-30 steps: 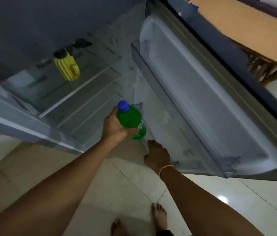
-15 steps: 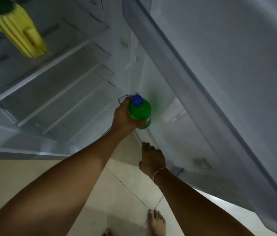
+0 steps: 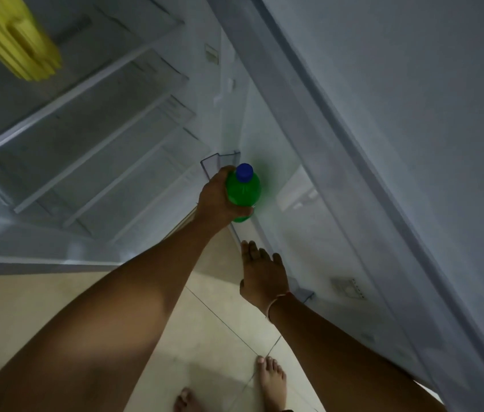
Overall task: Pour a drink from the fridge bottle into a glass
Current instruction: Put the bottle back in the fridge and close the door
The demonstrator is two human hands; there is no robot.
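Left hand (image 3: 220, 200) extended far, grip wrapped round one upright green plastic bottle with blue screw cap (image 3: 243, 190), thumb across its near side. Bottle at the far end of the clear door-shelf bin (image 3: 220, 159), inside the open white fridge door (image 3: 383, 144). Right hand (image 3: 263, 273) just near of it, grip holding nothing, fingers straight, pointing far, at the bin's edge. One thin bracelet (image 3: 275, 301) on right wrist. One ribbed yellow plastic jug (image 3: 17, 40) far left. Two bare feet (image 3: 270, 382) on beige tiled floor (image 3: 56, 304).
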